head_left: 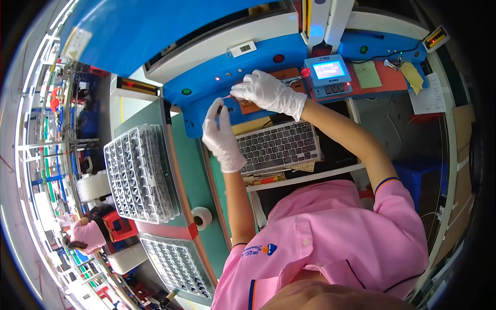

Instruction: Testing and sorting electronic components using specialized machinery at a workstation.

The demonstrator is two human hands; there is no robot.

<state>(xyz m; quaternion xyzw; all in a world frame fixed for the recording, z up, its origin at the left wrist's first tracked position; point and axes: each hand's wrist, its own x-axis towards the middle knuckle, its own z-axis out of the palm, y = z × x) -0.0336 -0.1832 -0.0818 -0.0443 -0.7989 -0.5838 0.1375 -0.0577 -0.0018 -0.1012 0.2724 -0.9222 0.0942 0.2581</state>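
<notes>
My left hand (222, 139), in a white glove, holds a small dark part (219, 109) between thumb and fingers. Just to its right, my right hand (268, 94), gloved too, is closed in a pinch. A thin pinkish-red piece shows between the two hands' fingertips; whatever the right fingers hold is too small to make out. Beneath the right hand lies an orange-brown board (250, 107), mostly covered by the glove. Right of that hand stands a blue box with a lit screen (328, 71). A silver-and-black keyboard (279, 146) rests below both hands.
Stacked clear plastic trays (137, 175) stand at the left, with another tray (175, 263) nearer me. A white roll (202, 218) sits beside them. Papers (367, 75) and a yellow cloth (412, 77) lie at the right. Far left, another person (88, 235) in pink is visible.
</notes>
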